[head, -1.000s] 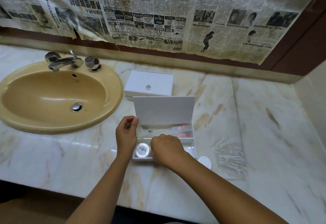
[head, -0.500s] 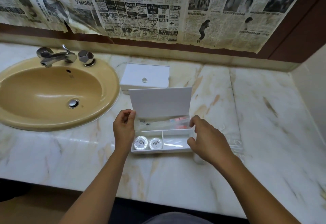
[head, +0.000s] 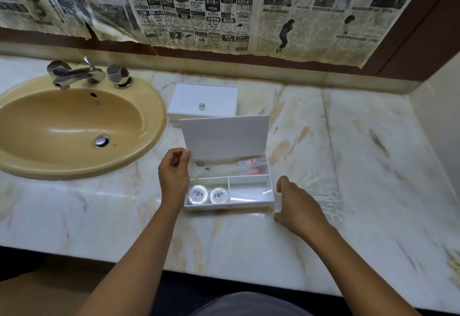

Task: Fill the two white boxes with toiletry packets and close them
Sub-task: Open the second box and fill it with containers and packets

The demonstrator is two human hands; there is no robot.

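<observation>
A white box (head: pixel 229 206) stands open in the middle of the marble counter, its lid (head: pixel 225 136) upright. My left hand (head: pixel 174 173) pinches the lid's left edge. Two round white packets (head: pixel 198 194) lie in the front left compartment and a clear packet (head: pixel 249 192) in the front right one. Toothbrush packets (head: pixel 231 166) fill the rear compartment. Just right of the box, my right hand (head: pixel 298 206) curls its thumb and fingers round a round white packet (head: pixel 278 207) on the counter, mostly hidden by the hand. The second white box (head: pixel 202 99) sits closed behind.
A tan sink (head: pixel 74 126) with a chrome tap (head: pixel 74 74) takes up the left side. Clear plastic packets (head: pixel 326 191) lie on the counter beyond my right hand. Newspaper covers the wall behind. The counter's front edge runs close below my forearms.
My right hand left the front compartment, where a second round packet now lies, and moved right and down onto the round packet beside the box. The left hand kept its hold on the lid.
</observation>
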